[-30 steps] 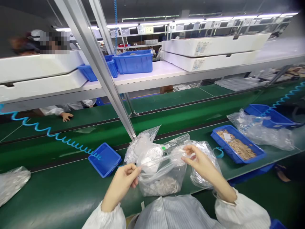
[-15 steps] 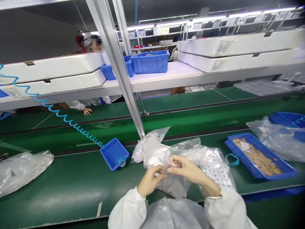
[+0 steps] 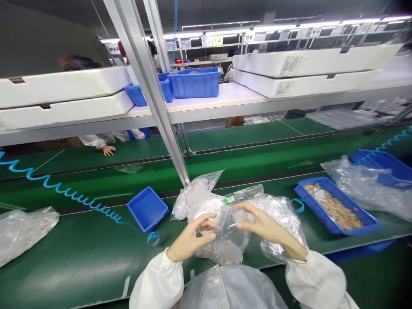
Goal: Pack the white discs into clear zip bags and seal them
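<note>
My left hand (image 3: 193,238) and my right hand (image 3: 267,227) hold the gathered upper part of a clear plastic bag (image 3: 225,242) between them, fingers curved around its film. Small pale parts lie in the bottom of this bag, blurred by the film. Behind my left hand sits a tied clear bag of white parts (image 3: 196,201). A silver-speckled plastic bag (image 3: 278,219) lies under and beyond my right hand. Both rest on a green conveyor belt (image 3: 80,244).
A blue tray of tan parts (image 3: 334,210) is to the right, and an empty blue tray (image 3: 147,209) to the left. Plastic bags lie at both sides, a blue coiled cord (image 3: 61,191) crosses the belt, and a metal upright (image 3: 154,98) supports a shelf. A co-worker's hand (image 3: 108,150) rests beyond.
My hands have moved apart from their close pinch, spreading the bag's upper part between them. The view has shifted slightly, and the blue cord now lies across the belt's left side.
</note>
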{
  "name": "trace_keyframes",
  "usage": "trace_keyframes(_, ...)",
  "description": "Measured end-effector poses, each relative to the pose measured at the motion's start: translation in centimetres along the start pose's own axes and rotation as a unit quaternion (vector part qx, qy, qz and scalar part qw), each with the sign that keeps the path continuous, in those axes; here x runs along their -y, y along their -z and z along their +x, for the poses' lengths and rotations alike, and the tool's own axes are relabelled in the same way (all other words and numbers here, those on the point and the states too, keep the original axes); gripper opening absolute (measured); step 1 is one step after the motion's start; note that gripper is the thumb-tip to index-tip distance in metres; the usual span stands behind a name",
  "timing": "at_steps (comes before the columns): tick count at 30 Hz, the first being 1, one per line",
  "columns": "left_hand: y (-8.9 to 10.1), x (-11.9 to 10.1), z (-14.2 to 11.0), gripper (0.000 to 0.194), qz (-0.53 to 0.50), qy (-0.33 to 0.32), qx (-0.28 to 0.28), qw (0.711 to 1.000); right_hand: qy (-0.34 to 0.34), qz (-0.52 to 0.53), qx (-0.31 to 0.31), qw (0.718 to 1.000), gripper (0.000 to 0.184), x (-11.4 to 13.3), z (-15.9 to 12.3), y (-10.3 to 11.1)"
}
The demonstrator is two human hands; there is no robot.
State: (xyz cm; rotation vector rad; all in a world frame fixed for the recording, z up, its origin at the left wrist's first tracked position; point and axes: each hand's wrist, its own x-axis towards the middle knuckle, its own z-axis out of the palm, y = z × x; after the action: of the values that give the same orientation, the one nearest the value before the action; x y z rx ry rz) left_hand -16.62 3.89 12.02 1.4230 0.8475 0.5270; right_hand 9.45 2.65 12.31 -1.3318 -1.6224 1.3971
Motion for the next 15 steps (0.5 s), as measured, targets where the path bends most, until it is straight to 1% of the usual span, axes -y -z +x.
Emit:
trace_keyframes(1,-0.1,-0.9,0.2,0.059,0.009,-0.018,-0.015,1.0,0.002,-0.006,0.022,1.0,0.031,0.3,0.2,-1.0)
trace_keyframes(2,-0.3,-1.9,0.3,0.064,0.04,-0.04,-0.029,0.998,0.009,-0.016,0.036,0.999,0.028,0.8,0.3,-1.9)
trace_keyframes(3,-0.4,-2.9,0.4,0.066,0.085,-0.066,-0.035,0.994,0.023,-0.032,0.043,0.998,0.028,1.4,0.3,-2.6)
trace_keyframes(4,-0.4,-4.0,0.5,0.066,0.138,-0.093,-0.027,0.986,0.042,-0.049,0.047,0.997,0.028,2.2,0.2,-3.1)
trace_keyframes(6,-0.4,-6.1,0.5,0.059,0.247,-0.129,0.022,0.96,0.09,-0.082,0.066,0.99,0.025,3.8,-0.1,-3.4)
trace_keyframes(8,-0.1,-8.1,0.1,0.042,0.338,-0.139,0.071,0.928,0.127,-0.113,0.11,0.979,0.022,5.3,-0.7,-3.0)
trace_keyframes(10,0.2,-10.0,-0.7,0.015,0.416,-0.153,0.103,0.891,0.138,-0.156,0.163,0.964,0.022,6.5,-1.6,-2.0)
trace_keyframes(11,0.3,-10.7,-1.2,0.006,0.45,-0.169,0.117,0.869,0.138,-0.189,0.182,0.955,0.023,6.8,-2.0,-1.5)
trace_keyframes(12,0.5,-11.4,-1.8,0.01,0.483,-0.187,0.126,0.846,0.137,-0.229,0.194,0.944,0.025,6.9,-2.5,-1.0)
trace_keyframes(13,0.6,-11.9,-2.5,0.015,0.517,-0.204,0.124,0.822,0.134,-0.277,0.195,0.931,0.025,6.9,-3.0,-0.6)
trace_keyframes(14,0.8,-12.2,-3.0,0.018,0.551,-0.22,0.107,0.798,0.132,-0.334,0.18,0.916,0.024,6.7,-3.4,-0.2)
trace_keyframes(15,0.9,-12.4,-3.5,0.02,0.584,-0.234,0.079,0.773,0.131,-0.396,0.148,0.897,0.022,6.4,-3.8,0.0)
